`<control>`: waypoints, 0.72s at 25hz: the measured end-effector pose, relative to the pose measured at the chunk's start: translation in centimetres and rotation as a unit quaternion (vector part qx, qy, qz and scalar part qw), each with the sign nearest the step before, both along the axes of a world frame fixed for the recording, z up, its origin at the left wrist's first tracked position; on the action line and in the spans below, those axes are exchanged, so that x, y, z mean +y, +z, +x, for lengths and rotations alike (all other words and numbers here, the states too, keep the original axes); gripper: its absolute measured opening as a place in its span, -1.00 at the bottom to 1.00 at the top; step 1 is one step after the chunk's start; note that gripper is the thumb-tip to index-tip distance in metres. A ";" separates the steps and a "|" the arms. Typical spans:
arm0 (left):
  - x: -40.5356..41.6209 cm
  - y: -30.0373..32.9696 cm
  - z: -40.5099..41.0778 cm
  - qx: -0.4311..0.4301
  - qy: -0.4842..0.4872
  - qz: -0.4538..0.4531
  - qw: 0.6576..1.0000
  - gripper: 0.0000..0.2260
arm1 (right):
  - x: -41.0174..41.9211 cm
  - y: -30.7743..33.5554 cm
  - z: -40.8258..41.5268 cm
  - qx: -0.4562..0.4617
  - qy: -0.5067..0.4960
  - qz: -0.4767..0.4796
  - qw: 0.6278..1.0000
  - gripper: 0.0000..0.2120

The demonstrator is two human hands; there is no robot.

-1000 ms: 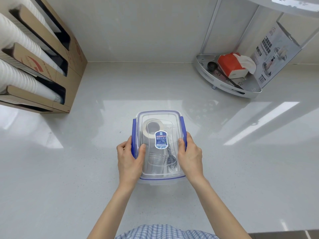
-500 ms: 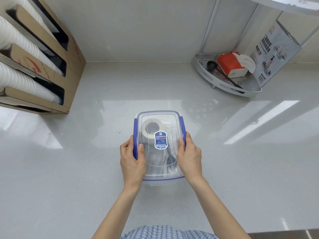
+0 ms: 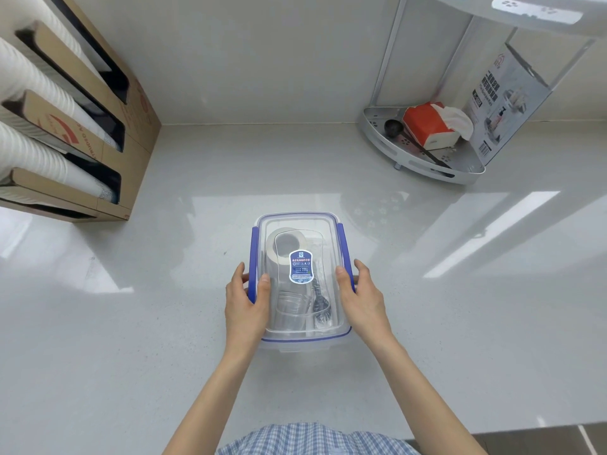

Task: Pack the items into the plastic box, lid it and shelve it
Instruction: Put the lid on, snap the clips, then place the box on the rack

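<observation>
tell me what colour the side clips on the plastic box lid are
Blue: the side clips on the clear lid, seen in the head view.

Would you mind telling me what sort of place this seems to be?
Probably a kitchen or café service counter: a glossy white worktop, a cardboard dispenser holding stacked paper cups, and a metal corner rack with a tissue pack.

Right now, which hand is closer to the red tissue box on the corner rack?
Right. The right hand grips the plastic box's side facing the tissue box; the left hand holds the opposite side.
</observation>
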State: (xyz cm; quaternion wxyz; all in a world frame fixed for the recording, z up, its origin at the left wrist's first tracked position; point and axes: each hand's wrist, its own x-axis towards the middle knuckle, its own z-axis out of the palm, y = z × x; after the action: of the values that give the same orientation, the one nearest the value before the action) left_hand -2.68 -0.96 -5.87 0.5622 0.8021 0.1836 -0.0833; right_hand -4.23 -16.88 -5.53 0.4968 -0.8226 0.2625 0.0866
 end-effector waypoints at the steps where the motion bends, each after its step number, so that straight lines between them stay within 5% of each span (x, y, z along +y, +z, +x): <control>1: 0.1 0.0 -0.2 -0.004 -0.008 -0.001 1.000 -0.54 | 0.0 -0.2 -0.5 0.002 0.001 0.001 1.000 -0.47; 13: 0.2 0.7 -1.8 0.005 -0.019 0.010 1.000 -0.78 | -0.3 0.3 -2.6 -0.043 -0.019 0.018 0.999 -0.73; 18: -0.9 2.6 -1.6 -0.029 -0.023 -0.007 0.999 -0.86 | -1.8 2.0 -2.2 -0.079 -0.041 0.018 0.996 -0.70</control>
State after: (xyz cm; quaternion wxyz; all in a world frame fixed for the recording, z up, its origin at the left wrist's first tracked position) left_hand -4.24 -1.90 -3.29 0.5706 0.8043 0.1484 -0.0744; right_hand -6.45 -18.64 -3.53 0.5340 -0.8064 0.2541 0.0057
